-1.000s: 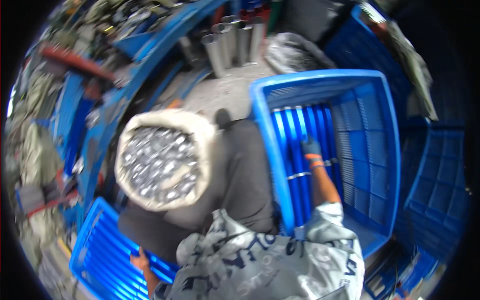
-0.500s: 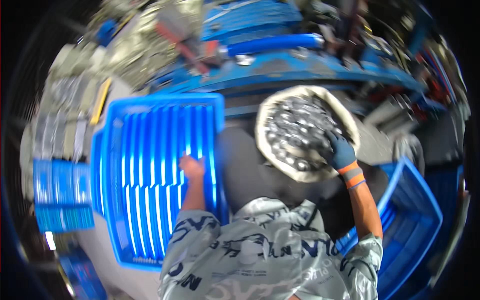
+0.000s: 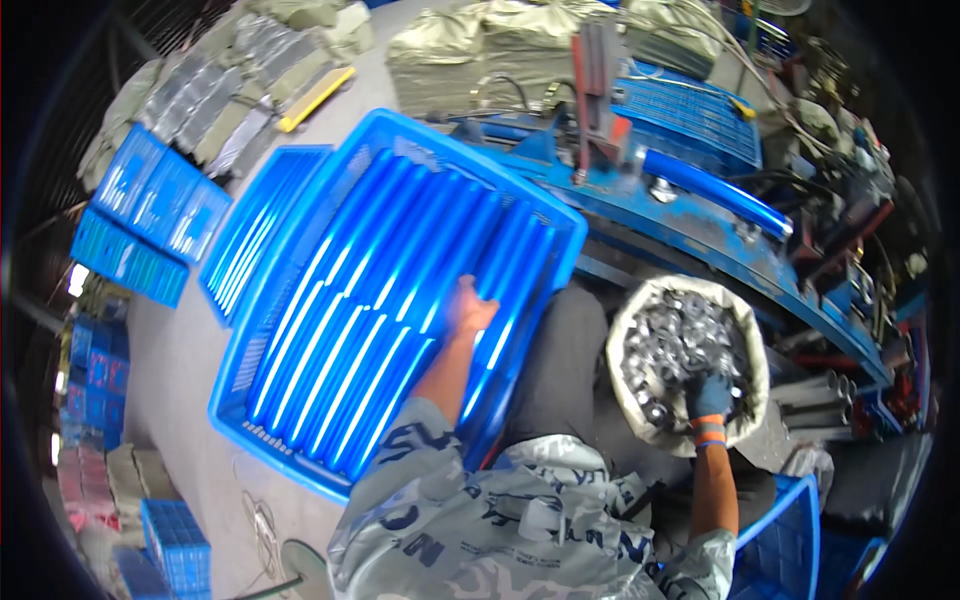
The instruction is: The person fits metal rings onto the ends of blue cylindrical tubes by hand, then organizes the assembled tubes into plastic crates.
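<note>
My bare left hand (image 3: 471,308) is low over a row of shiny blue tubes (image 3: 390,230), near the crate's right side. It is slightly blurred. Thumb and fingers look apart, and no tube is seen lifted in them. The tubes lie side by side in a large blue plastic crate (image 3: 290,455). On the right, my gloved right hand (image 3: 711,398), in dark blue with an orange cuff, reaches into a pale sack (image 3: 617,345). Small silvery metal parts (image 3: 685,325) fill the sack, and my fingertips are hidden among them.
A blue metal bench (image 3: 660,215) crosses beyond the crate and sack, with a single blue tube (image 3: 715,192) on it. Another blue crate (image 3: 785,530) stands at lower right. Grey pipes (image 3: 815,400) lie right of the sack. Stacked blue crates (image 3: 150,205) stand far left.
The view has turned, so crate and sack now appear tilted and shifted right. My right hand has moved from the sack's right rim in among the metal parts. My left hand remains over the tubes.
</note>
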A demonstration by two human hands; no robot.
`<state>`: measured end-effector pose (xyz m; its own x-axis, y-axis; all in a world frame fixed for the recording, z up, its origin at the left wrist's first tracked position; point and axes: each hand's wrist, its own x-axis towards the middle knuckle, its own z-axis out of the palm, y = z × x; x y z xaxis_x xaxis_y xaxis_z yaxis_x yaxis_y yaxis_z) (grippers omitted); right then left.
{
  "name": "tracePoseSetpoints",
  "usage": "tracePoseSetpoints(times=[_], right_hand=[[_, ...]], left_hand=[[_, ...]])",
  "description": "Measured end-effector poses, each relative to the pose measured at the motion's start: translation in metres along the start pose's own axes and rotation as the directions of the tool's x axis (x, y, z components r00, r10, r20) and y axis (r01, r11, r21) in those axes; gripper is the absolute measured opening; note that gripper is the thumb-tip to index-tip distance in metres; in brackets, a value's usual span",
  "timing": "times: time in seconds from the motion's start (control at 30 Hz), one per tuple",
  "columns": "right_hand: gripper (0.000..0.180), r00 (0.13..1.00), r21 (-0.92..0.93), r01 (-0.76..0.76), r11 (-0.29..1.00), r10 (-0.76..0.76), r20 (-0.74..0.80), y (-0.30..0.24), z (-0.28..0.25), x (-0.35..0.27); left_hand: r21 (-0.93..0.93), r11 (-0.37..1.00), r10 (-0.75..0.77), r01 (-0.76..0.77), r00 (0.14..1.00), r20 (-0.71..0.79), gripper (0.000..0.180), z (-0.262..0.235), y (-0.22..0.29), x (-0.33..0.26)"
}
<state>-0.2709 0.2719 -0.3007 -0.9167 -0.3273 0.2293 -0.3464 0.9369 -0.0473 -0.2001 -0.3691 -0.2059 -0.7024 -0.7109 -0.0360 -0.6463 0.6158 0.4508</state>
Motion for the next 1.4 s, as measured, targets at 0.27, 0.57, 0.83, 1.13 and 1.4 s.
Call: tracePoseSetpoints(times=[0.27,0.57,0.83,1.13,1.4], right_hand=[[0.027,0.984,-0.128,-0.175,0.976,0.168,-0.068,-0.004,-0.012,0.004],[0.04,0.955,0.351,-0.268,0.897,0.295,-0.024,0.005,-0.073,-0.009],[0.062,0.813,0.658,-0.082,-0.748,0.332,0.479,-0.016,-0.153,-0.031],[0.064,0.933,0.49,0.046,-0.871,0.213,0.29,-0.041,-0.206,-0.049],[0.038,0.946,0.839,0.032,-0.543,0.288,0.151,-0.048,-0.23,-0.042]], left_hand=[[-0.344,0.837,0.4,-0.426,0.905,-0.147,0.086,-0.047,0.123,-0.055],[-0.382,0.61,0.768,-0.694,0.637,0.068,0.076,-0.088,0.234,-0.154],[-0.38,0.512,0.859,-0.771,0.475,0.192,0.064,-0.088,0.256,-0.181],[-0.337,0.464,0.879,-0.819,0.38,0.287,0.053,-0.103,0.269,-0.192],[-0.299,0.429,0.871,-0.852,0.303,0.388,0.053,-0.126,0.277,-0.194]])
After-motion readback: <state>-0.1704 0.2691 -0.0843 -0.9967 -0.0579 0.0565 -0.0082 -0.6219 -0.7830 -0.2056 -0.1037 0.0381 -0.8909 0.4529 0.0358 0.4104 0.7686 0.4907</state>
